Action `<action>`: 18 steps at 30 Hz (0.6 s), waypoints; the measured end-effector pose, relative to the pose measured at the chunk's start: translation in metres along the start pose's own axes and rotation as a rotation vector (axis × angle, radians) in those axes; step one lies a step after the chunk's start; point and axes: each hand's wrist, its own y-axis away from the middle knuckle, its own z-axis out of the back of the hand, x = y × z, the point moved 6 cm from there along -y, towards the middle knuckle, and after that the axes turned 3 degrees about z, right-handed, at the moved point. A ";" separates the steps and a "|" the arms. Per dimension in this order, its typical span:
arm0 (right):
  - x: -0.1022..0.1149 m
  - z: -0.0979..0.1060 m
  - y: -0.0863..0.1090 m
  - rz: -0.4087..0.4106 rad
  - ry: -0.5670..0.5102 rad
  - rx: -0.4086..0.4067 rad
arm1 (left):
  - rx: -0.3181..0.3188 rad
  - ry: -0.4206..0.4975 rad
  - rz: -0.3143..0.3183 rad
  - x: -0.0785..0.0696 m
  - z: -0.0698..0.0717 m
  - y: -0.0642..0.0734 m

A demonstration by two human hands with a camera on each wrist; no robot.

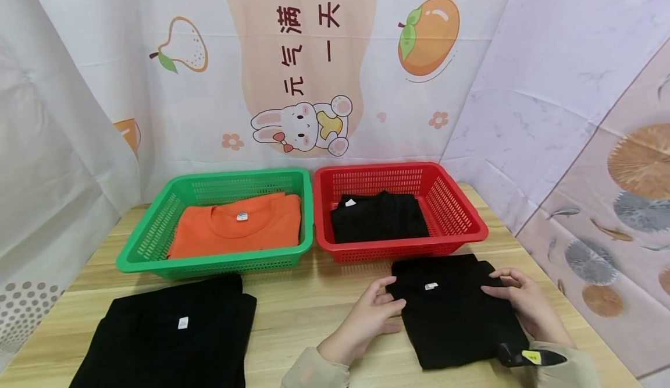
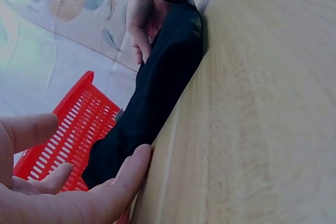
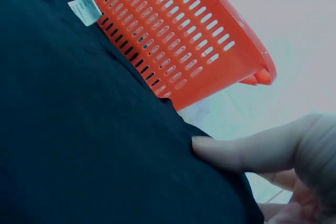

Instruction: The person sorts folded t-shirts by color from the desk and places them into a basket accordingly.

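Observation:
A folded black T-shirt point(image 1: 460, 318) with a white neck label lies on the table between the two hands. My left hand point(image 1: 369, 318) is at its left edge, fingers apart and loosely bent; in the left wrist view one fingertip point(image 2: 140, 153) reaches the shirt's side at table level. On the opposite side, my right hand point(image 1: 528, 301) rests its thumb point(image 3: 215, 150) on the shirt's upper surface near the edge, while its other fingers lie beyond that edge. A wrist camera point(image 1: 528, 356) overlaps the shirt's lower right corner.
Behind the shirt stands a red basket point(image 1: 403, 248) holding folded black clothing point(image 1: 379, 219). Beside it, a green basket point(image 1: 209, 263) contains a folded orange T-shirt point(image 1: 241, 228). Another folded black T-shirt point(image 1: 173, 341) lies at the front left of the wooden table point(image 1: 293, 318). Printed curtains hang around.

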 end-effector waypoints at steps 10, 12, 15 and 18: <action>-0.002 -0.009 -0.001 0.021 -0.041 0.098 | -0.008 -0.023 -0.010 0.002 0.001 -0.002; 0.000 -0.013 -0.002 0.034 -0.058 0.153 | -0.017 -0.023 -0.011 0.002 0.002 -0.003; 0.003 -0.021 -0.001 0.063 -0.078 0.250 | -0.031 -0.038 -0.002 0.001 0.003 -0.003; 0.004 -0.026 0.000 0.091 -0.068 0.336 | -0.024 -0.069 0.005 0.001 0.004 -0.003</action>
